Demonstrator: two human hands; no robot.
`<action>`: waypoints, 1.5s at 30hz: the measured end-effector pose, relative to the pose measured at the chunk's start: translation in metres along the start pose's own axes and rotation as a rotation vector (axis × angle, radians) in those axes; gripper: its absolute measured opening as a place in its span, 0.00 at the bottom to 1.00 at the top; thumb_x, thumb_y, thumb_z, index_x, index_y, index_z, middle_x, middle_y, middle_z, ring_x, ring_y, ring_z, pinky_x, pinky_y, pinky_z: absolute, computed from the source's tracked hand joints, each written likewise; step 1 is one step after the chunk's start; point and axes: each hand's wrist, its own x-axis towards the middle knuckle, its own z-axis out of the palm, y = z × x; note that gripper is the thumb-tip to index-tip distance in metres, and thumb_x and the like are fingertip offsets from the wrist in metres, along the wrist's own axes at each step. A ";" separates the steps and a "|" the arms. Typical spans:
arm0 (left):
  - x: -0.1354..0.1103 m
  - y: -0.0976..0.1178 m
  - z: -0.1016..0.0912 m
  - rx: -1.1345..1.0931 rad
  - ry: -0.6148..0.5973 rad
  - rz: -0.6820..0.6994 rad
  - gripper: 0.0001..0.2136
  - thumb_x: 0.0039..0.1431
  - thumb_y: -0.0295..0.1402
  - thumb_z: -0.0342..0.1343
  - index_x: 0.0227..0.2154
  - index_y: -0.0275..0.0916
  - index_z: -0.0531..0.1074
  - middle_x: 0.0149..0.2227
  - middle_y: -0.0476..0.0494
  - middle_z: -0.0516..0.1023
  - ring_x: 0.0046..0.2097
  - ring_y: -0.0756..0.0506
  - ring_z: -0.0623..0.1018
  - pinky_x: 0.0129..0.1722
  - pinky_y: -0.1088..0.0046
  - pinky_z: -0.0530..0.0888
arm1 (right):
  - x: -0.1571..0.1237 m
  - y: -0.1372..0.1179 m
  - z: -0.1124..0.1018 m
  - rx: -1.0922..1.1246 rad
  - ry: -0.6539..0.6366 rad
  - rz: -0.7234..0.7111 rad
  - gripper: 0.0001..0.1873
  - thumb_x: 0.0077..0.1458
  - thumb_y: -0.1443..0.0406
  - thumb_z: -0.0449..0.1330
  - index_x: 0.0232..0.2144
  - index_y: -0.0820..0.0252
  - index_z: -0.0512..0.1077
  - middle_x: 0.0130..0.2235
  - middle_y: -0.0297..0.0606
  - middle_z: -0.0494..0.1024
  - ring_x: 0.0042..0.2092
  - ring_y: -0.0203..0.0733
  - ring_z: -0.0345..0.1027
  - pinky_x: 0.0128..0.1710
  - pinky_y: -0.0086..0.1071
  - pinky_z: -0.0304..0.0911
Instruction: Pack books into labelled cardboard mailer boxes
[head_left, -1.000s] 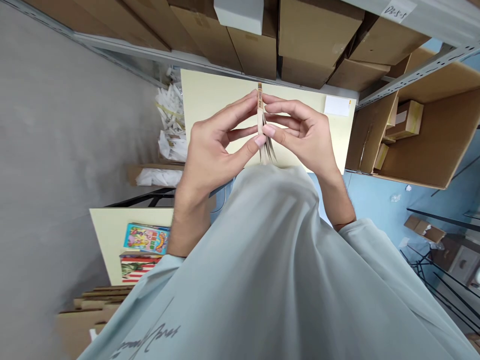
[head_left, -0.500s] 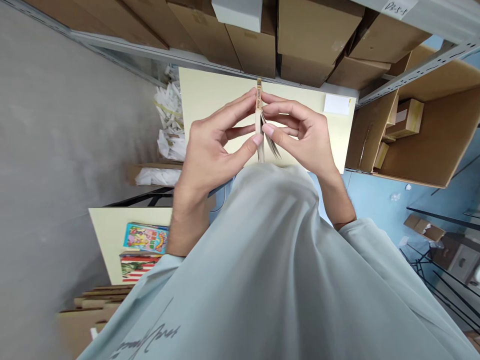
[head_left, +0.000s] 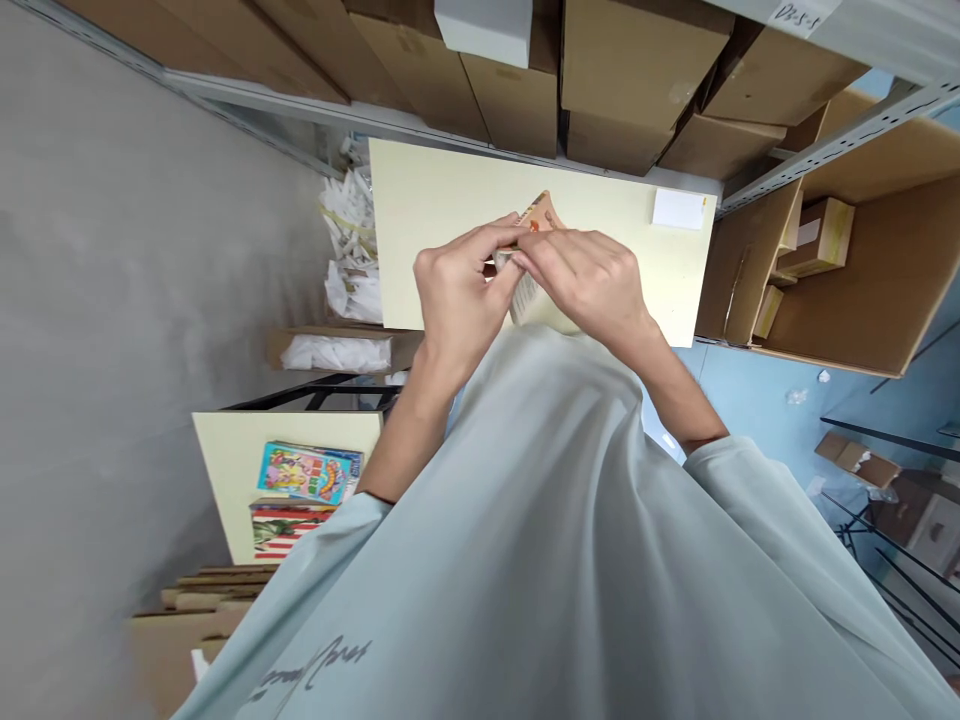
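Note:
A thin booklet (head_left: pixel 534 300) with a tan printed cover is gripped between both of my hands above the pale yellow table (head_left: pixel 442 200). My left hand (head_left: pixel 459 292) has its fingers curled, pinching the booklet's left edge. From the right, my right hand (head_left: pixel 589 280) lies closed over the booklet and hides most of the cover. An orange-printed corner sticks out above my fingers. My pale green sleeves and shirt fill the lower part of the view.
Brown cardboard boxes (head_left: pixel 637 70) fill metal shelving behind the table. A white slip (head_left: pixel 678 208) lies at the table's far right. White packets (head_left: pixel 352 250) are heaped at the left. Colourful booklets (head_left: pixel 307 472) lie on a second table. Open cartons (head_left: pixel 847 270) stand at right.
The booklet was held upright and edge-on with its pages fanned. Now it is tilted flat, and both hands have drawn together over it, slightly right.

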 end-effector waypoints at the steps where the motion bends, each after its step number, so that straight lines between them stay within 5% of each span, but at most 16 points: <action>1: 0.002 -0.006 0.001 0.015 0.041 0.011 0.07 0.67 0.36 0.75 0.45 0.45 0.87 0.56 0.48 0.91 0.64 0.36 0.85 0.65 0.60 0.81 | -0.001 -0.001 -0.006 0.005 0.017 0.014 0.21 0.71 0.42 0.69 0.55 0.45 0.84 0.61 0.42 0.89 0.74 0.61 0.75 0.81 0.56 0.64; 4: 0.008 -0.021 -0.002 -0.031 0.183 -0.017 0.13 0.67 0.46 0.76 0.35 0.45 0.83 0.43 0.46 0.90 0.53 0.39 0.87 0.48 0.67 0.83 | -0.010 0.000 -0.017 0.091 0.181 0.125 0.32 0.66 0.36 0.70 0.61 0.43 0.81 0.68 0.43 0.83 0.81 0.62 0.64 0.85 0.62 0.54; 6: 0.010 -0.026 -0.005 -0.109 0.247 -0.049 0.19 0.64 0.50 0.78 0.30 0.45 0.77 0.36 0.48 0.86 0.48 0.41 0.86 0.42 0.70 0.82 | -0.019 0.007 -0.011 0.256 0.270 0.253 0.39 0.66 0.30 0.65 0.66 0.44 0.77 0.69 0.45 0.81 0.82 0.60 0.61 0.83 0.67 0.56; 12: 0.003 -0.023 -0.001 -0.276 0.287 -0.110 0.24 0.63 0.58 0.76 0.30 0.45 0.74 0.35 0.47 0.83 0.47 0.42 0.86 0.42 0.71 0.84 | -0.038 0.020 0.040 0.828 0.053 0.552 0.44 0.57 0.27 0.69 0.58 0.51 0.78 0.55 0.46 0.90 0.62 0.53 0.84 0.63 0.53 0.85; 17: -0.004 -0.015 0.002 -0.397 0.189 -0.280 0.27 0.64 0.63 0.73 0.30 0.45 0.74 0.32 0.44 0.84 0.47 0.40 0.89 0.40 0.70 0.88 | -0.039 -0.001 0.036 0.845 0.117 0.500 0.41 0.57 0.26 0.69 0.52 0.51 0.77 0.49 0.42 0.91 0.56 0.50 0.87 0.54 0.44 0.88; 25: -0.017 0.000 -0.006 -0.412 0.086 -0.244 0.23 0.54 0.50 0.82 0.46 0.46 0.86 0.45 0.44 0.90 0.56 0.35 0.90 0.49 0.66 0.90 | -0.039 -0.026 -0.009 0.705 0.127 0.400 0.33 0.62 0.31 0.71 0.49 0.49 0.78 0.50 0.38 0.90 0.57 0.55 0.87 0.53 0.48 0.90; 38: -0.017 0.005 0.000 -0.625 0.072 -0.291 0.14 0.60 0.41 0.80 0.45 0.48 0.85 0.47 0.50 0.92 0.68 0.37 0.85 0.60 0.61 0.90 | -0.041 -0.028 -0.013 0.710 0.108 0.389 0.33 0.61 0.31 0.71 0.49 0.48 0.78 0.52 0.38 0.89 0.62 0.59 0.85 0.54 0.51 0.90; 45: -0.011 -0.002 -0.007 -0.614 0.053 -0.444 0.10 0.61 0.37 0.77 0.42 0.44 0.83 0.40 0.44 0.91 0.55 0.34 0.92 0.52 0.61 0.93 | -0.041 -0.027 -0.012 0.689 0.087 0.371 0.32 0.65 0.31 0.68 0.53 0.47 0.78 0.55 0.39 0.88 0.64 0.58 0.83 0.58 0.52 0.88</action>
